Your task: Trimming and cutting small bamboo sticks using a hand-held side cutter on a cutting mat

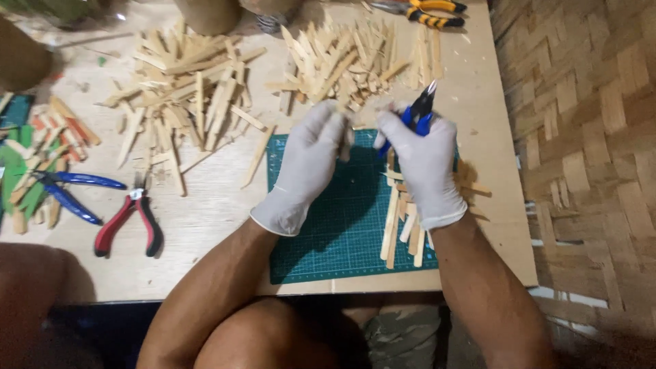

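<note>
Blue-handled cutters (418,113) are held above the far edge of the green cutting mat (342,232), long axis tilted, tips pointing away from the person and slightly right. The right hand (425,164), in a white glove, is closed around the handles. The left hand (309,160), also gloved, is curled with fingertips pinched on a small wooden stick (347,143) just beside the cutters; the stick is mostly hidden. Cut sticks (403,222) lie lengthwise on the mat's right side under the right wrist. The mat sits on a pale plywood worktop (205,225). Two heaps of wooden sticks (198,89) lie beyond the mat. Red-handled pliers (130,222) and blue-handled pliers (68,191) lie at left, well apart from the hands; yellow-and-black pliers (430,12) at the far edge. A woven mat floor (588,137) lies right of the worktop.
</note>
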